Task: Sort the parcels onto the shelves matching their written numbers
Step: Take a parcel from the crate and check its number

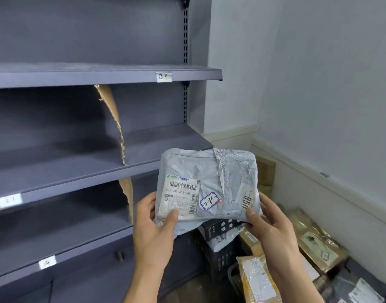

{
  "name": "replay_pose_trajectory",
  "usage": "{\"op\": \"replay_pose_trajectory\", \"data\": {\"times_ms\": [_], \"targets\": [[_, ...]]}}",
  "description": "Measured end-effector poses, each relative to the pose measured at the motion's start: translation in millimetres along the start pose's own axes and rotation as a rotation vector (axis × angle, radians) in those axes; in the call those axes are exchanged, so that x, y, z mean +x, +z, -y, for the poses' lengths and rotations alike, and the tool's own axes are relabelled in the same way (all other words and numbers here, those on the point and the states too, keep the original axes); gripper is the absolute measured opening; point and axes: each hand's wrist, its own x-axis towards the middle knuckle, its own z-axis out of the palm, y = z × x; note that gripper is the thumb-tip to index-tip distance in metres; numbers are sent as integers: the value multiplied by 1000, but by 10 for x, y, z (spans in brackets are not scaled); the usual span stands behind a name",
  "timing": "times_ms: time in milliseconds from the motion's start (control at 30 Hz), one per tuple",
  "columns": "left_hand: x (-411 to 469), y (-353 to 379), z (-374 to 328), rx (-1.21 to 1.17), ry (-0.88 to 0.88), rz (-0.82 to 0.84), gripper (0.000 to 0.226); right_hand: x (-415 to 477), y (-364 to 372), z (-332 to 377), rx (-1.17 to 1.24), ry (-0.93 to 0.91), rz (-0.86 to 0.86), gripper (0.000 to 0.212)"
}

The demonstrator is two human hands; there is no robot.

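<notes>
I hold a grey plastic mailer parcel (209, 178) up in front of the shelving. My left hand (154, 228) grips its lower left corner with the thumb on the shipping label. My right hand (268, 224) grips its lower right corner, thumb on top. A blue-bordered sticker (209, 201) on the parcel bears a handwritten number that looks like 08. The grey metal shelves (83, 169) carry white tags: "01" (164, 77) on the upper shelf, a blurred tag (9, 200) on the middle one, and a third tag (47, 261) lower down.
Torn cardboard dividers (115, 125) stand upright on the middle shelves. On the floor at the right, a black crate (218, 256) holds parcels, and several cardboard boxes (257, 278) and wrapped packages (318, 243) lie along the white wall.
</notes>
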Motion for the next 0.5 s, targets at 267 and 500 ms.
{"op": "replay_pose_trajectory", "data": {"times_ms": [267,500], "targets": [[-659,-890,-67,143,-56,-276,51,-429,434,-204,-15,79,293,43],[-935,-1450,-126,172,-39,-386,51,-738,836,-215,-36,48,411,45]]}}
